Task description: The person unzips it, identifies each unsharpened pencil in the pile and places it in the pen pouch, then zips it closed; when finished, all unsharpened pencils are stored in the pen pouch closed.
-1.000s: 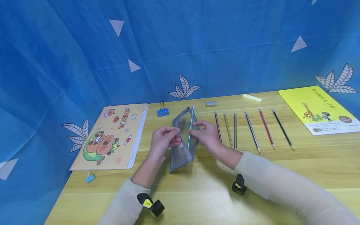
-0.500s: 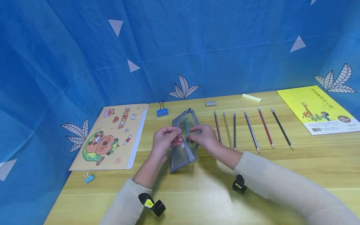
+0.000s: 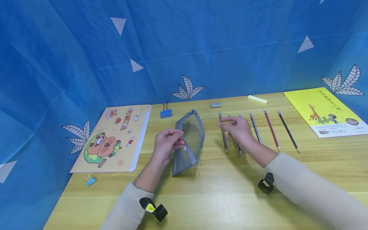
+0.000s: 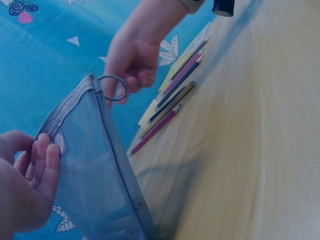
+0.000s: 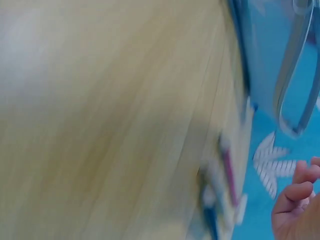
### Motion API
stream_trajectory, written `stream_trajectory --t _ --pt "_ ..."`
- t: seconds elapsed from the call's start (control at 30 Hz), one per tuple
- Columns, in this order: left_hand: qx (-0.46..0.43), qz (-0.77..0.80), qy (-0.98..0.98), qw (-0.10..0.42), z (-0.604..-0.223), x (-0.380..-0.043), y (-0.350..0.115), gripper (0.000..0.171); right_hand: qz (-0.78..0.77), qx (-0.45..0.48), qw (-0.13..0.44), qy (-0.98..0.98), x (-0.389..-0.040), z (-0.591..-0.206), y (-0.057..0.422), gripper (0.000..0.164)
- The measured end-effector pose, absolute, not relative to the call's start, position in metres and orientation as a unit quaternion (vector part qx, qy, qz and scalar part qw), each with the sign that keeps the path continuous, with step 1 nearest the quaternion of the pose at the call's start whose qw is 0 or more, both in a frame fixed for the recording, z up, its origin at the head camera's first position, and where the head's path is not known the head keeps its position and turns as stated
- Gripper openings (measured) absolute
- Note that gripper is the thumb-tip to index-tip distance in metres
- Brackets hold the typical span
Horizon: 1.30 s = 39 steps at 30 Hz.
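Note:
My left hand (image 3: 169, 143) pinches the open edge of a grey mesh zip pouch (image 3: 184, 158), which stands tilted with its mouth spread. In the left wrist view the pouch (image 4: 95, 165) carries a ring (image 4: 126, 90) at its top corner. To the right, my right hand (image 3: 240, 129) hovers over the left end of a row of pencils with its fingers loosely bent and nothing in them. Nearest to it lies a maroon pencil (image 3: 224, 142); the two pencils beside that are partly hidden under the hand. A blue pencil (image 3: 254, 126), a red pencil (image 3: 271, 130) and a black pencil (image 3: 288, 131) lie farther right.
A capybara folder (image 3: 115, 140) lies at the left, with a small light-blue binder clip (image 3: 91, 181) in front. Along the back are a blue binder clip (image 3: 165, 113), a grey eraser (image 3: 216, 105) and a pale yellow strip (image 3: 257, 99). A yellow booklet (image 3: 325, 111) lies far right.
My right hand has put a teal pencil down into the pouch, let go of it and moved right, over the pencil row. My left hand has kept its hold on the pouch.

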<state>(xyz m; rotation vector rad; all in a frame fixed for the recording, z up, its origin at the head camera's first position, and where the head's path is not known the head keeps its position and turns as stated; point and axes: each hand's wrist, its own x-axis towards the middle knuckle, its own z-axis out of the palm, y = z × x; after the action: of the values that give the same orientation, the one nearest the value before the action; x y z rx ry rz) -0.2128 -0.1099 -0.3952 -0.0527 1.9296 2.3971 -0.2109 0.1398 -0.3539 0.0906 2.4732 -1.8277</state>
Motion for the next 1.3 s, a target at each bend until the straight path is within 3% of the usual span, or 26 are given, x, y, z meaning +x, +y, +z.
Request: stream_trajectory --t 0.3,0.43,0.67,0.93,1.23,1.3 --pt "-0.053 0.774 0.630 0.043 -0.354 -0.189 -0.099 0.018 -0.475 0.031 -0.006 0.879 -0.225 -0.374 0.173 0.040" --pt "-0.048 0.771 0.633 0.042 -0.374 -0.202 -0.103 0.021 -0.450 0.038 0.008 0.892 -0.226 -0.378 0.177 0.042" --pt "-0.056 0.762 0.644 0.031 -0.354 -0.187 -0.097 0.023 -0.365 0.026 0.019 0.930 -0.231 -0.382 0.177 0.042" --pt "-0.028 0.768 0.639 0.032 -0.374 -0.197 -0.102 0.022 -0.295 0.021 0.040 0.954 -0.234 -0.380 0.172 0.035" --pt "-0.040 0.754 0.654 0.037 -0.400 -0.213 -0.107 0.037 -0.318 0.015 0.016 0.948 -0.229 -0.377 0.165 0.032" --pt "-0.033 0.759 0.650 0.036 -0.394 -0.209 -0.107 0.032 -0.338 0.013 0.005 0.941 -0.228 -0.375 0.162 0.032"
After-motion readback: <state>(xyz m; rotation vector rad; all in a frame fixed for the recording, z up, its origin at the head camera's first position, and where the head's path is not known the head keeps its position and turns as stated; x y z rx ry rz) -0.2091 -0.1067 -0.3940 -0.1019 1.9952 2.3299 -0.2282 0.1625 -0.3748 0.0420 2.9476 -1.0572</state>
